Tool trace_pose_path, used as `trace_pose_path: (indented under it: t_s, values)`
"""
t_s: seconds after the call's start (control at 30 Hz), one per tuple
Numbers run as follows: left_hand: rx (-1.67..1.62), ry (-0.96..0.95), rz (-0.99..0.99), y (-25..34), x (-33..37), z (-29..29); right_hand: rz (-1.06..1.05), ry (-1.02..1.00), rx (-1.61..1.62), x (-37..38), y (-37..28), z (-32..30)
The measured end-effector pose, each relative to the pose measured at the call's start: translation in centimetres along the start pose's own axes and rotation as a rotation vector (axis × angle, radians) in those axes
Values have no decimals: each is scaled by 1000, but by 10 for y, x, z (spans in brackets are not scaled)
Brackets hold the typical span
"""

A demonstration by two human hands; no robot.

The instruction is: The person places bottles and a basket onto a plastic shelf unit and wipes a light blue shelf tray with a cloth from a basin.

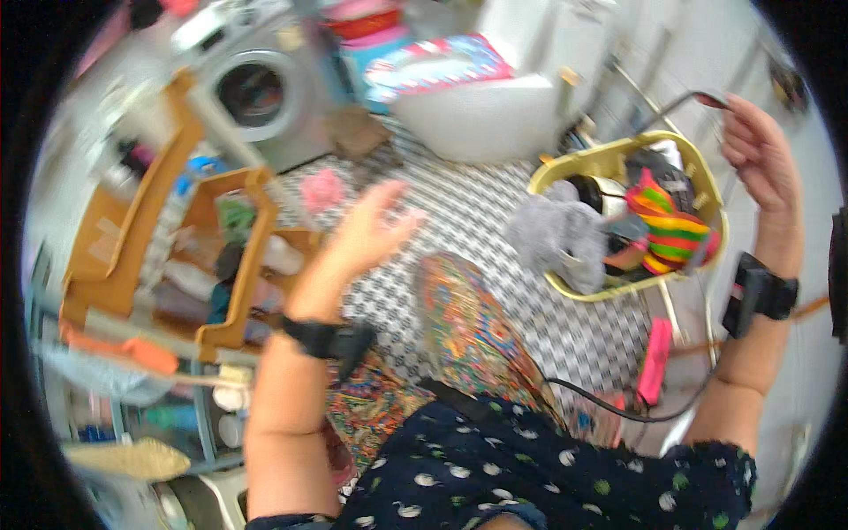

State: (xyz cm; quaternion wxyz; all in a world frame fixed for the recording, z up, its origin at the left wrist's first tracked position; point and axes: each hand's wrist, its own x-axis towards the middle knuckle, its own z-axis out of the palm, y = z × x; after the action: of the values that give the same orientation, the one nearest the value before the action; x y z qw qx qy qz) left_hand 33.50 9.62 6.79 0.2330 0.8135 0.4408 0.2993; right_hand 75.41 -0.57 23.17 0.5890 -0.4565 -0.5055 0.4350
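Observation:
My left hand [375,230] is over the checkered floor, left of centre, holding nothing, its fingers apart and blurred. At the upper right, my right hand [758,155] has curled fingers, with their tips on the end of a thin dark curved bar [678,104]. That bar runs down to the rim of a yellow basket [552,164]; whether it is joined to it I cannot tell. Inside the basket lie a striped red, yellow and green cloth [662,225] and dark clothes. A fluffy grey cloth [561,234] hangs over its left side.
A front-loading washing machine [252,93] and a white toilet [481,119] stand at the back. Orange-brown shelving [234,305] holding clothes is on the left. A pink cloth [322,190] lies on the floor. Near the basket is a bright pink object [655,362].

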Motion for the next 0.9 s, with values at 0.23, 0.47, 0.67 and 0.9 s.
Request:
trace_pose_path:
  t_s: [0.23,0.47,0.67,0.9]
  values:
    - [-996,-125,-302,49,-13,26,-130,-224,27,107,-83,74]
    - [-1227,-174,-404,20,-18,-49,-106,-251,-4,160,-74,204]
    - [-1408,-89,-557,-61,-42,-66,34,-553,16,216,37,261]
    - [-1282,-100,-995,-133,-16,-53,224,-587,-196,216,124,342]
